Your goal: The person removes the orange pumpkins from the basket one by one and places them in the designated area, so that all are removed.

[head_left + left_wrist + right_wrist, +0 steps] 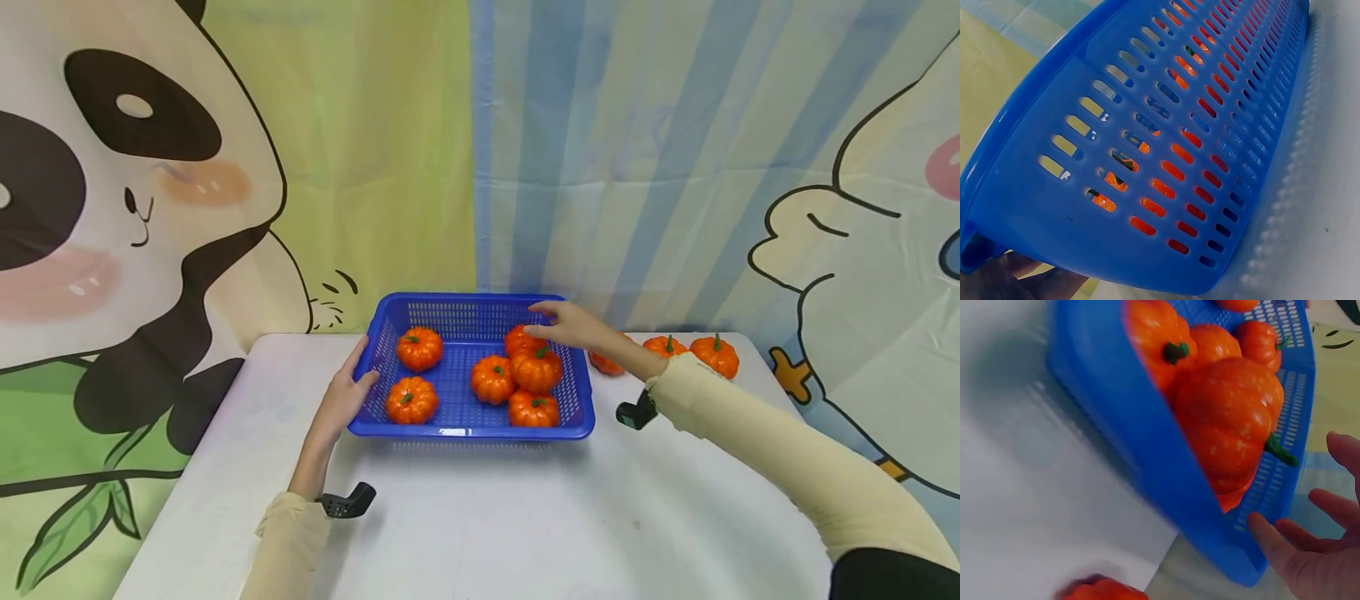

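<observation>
A blue plastic basket point(465, 432) with slotted walls holds several small orange pumpkins point(420, 348) with green stems. At its left side my left hand point(347, 400) grips the rim, thumb over the edge and fingers along the outside; the left wrist view shows only part of these fingers by the basket's corner. My right hand point(572, 326) is over the back right corner with its fingers spread and holds nothing. Beneath and in front of it, one pumpkin point(536, 372) rests on top of others. In the right wrist view, the fingers point(1272, 540) are near the basket's rim.
The basket stands on a white table point(480, 517). Right of it, several more pumpkins point(716, 356) lie near the table's back edge, one partly hidden by my right forearm. A cartoon-printed curtain point(405, 167) hangs directly behind the table.
</observation>
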Action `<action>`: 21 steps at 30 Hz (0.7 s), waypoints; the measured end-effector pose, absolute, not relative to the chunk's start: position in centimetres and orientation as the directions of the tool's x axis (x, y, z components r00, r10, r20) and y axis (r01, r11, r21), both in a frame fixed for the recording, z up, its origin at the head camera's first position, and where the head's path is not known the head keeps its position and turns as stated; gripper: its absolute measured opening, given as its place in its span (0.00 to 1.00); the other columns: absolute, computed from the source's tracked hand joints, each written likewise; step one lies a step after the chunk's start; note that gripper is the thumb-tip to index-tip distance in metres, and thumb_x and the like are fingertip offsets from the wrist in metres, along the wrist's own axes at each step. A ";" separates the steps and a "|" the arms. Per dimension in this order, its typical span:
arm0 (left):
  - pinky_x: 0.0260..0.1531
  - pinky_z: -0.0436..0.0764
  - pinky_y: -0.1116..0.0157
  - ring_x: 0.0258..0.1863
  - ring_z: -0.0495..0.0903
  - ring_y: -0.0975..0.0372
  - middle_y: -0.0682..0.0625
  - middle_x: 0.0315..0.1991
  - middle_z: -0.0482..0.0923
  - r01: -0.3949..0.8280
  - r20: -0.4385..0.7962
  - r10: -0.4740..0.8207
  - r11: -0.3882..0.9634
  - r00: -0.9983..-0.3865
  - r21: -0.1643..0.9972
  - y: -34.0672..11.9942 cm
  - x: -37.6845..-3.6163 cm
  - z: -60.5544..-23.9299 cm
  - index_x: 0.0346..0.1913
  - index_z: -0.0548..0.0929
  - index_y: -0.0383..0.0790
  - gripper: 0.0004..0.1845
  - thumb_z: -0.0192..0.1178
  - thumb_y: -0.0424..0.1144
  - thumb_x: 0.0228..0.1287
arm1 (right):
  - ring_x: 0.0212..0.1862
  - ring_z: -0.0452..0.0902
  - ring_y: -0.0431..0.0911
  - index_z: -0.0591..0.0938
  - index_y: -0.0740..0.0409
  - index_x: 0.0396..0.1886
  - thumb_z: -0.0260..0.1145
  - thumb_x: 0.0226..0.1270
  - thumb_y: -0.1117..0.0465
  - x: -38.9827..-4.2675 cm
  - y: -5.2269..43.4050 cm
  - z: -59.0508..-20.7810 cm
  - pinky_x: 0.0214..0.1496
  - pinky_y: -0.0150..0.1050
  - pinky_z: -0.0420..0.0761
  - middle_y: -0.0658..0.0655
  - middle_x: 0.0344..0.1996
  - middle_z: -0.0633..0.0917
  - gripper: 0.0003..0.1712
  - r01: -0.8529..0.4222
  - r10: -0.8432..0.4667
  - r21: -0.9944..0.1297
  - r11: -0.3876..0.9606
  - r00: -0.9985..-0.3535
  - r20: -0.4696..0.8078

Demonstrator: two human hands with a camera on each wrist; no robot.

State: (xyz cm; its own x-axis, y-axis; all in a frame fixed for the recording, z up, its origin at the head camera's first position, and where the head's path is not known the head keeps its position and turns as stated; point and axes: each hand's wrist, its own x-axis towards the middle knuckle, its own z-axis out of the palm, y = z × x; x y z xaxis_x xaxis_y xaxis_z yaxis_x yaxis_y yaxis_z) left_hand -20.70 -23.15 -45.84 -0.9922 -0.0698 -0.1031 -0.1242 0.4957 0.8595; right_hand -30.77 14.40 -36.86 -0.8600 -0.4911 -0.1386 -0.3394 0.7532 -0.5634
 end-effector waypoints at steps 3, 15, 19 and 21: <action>0.70 0.54 0.38 0.74 0.55 0.39 0.38 0.78 0.48 -0.125 -0.103 -0.072 0.491 -0.992 0.862 -23.2 -20.6 -45.9 0.78 0.43 0.60 0.36 0.45 0.40 0.74 | 0.54 0.76 0.60 0.70 0.63 0.68 0.60 0.69 0.48 -32.4 12.7 -37.0 0.57 0.50 0.80 0.69 0.62 0.75 0.34 -0.291 -0.479 -0.544 0.787 -0.844 -0.242; 0.72 0.54 0.40 0.75 0.54 0.41 0.40 0.78 0.48 -0.110 -0.090 -0.065 0.470 -0.994 0.876 -23.0 -20.8 -46.1 0.78 0.44 0.60 0.35 0.46 0.42 0.74 | 0.65 0.70 0.57 0.67 0.55 0.72 0.59 0.71 0.51 -35.1 10.3 -38.3 0.56 0.54 0.81 0.64 0.70 0.67 0.32 -0.181 -0.394 -0.412 0.893 -0.759 -0.519; 0.72 0.54 0.41 0.75 0.54 0.41 0.39 0.78 0.49 -0.113 -0.089 -0.072 0.476 -0.993 0.872 -23.2 -20.7 -46.0 0.78 0.44 0.59 0.35 0.46 0.41 0.74 | 0.67 0.69 0.59 0.67 0.55 0.71 0.61 0.70 0.52 -35.3 10.2 -38.7 0.52 0.53 0.83 0.66 0.71 0.64 0.33 -0.197 -0.382 -0.378 0.905 -0.767 -0.515; 0.72 0.54 0.41 0.74 0.54 0.41 0.38 0.77 0.49 -0.115 -0.091 -0.072 0.480 -0.993 0.870 -23.2 -20.7 -46.0 0.78 0.44 0.59 0.35 0.46 0.41 0.74 | 0.68 0.67 0.60 0.68 0.55 0.71 0.61 0.69 0.51 -35.2 10.2 -38.9 0.51 0.52 0.84 0.67 0.72 0.61 0.33 -0.187 -0.377 -0.383 0.905 -0.770 -0.514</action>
